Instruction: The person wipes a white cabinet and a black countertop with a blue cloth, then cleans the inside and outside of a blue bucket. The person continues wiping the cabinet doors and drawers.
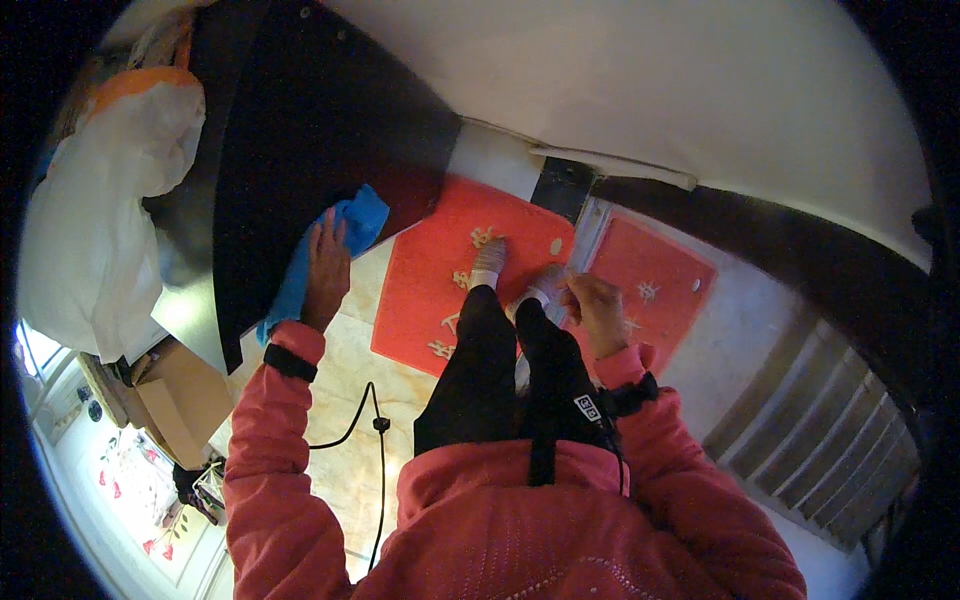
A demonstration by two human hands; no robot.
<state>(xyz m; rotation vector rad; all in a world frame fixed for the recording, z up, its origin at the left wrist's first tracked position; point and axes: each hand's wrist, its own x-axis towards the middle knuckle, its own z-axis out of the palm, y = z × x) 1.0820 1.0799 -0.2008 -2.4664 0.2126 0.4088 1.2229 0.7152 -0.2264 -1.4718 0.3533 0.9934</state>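
My left hand [327, 274] presses a blue cloth [366, 217] against the side of a dark, smooth panel [322, 127], which looks like furniture or a door. The fingers lie stretched over the cloth, and part of it hangs down past the wrist. On the other side, my right hand [598, 306] hangs in the air with its fingers loosely curled, above the red mat by my right foot. I see nothing in it, though the inside of the fingers is hidden.
A red doormat [409, 300] bearing writing lies under my feet, with a second red mat [675, 262] across the door sill. A white cloth cover [97, 217] drapes at left above a cardboard box [184, 401]. A black cable [382, 480] crosses the floor. Ridged steps [810, 435] lie right.
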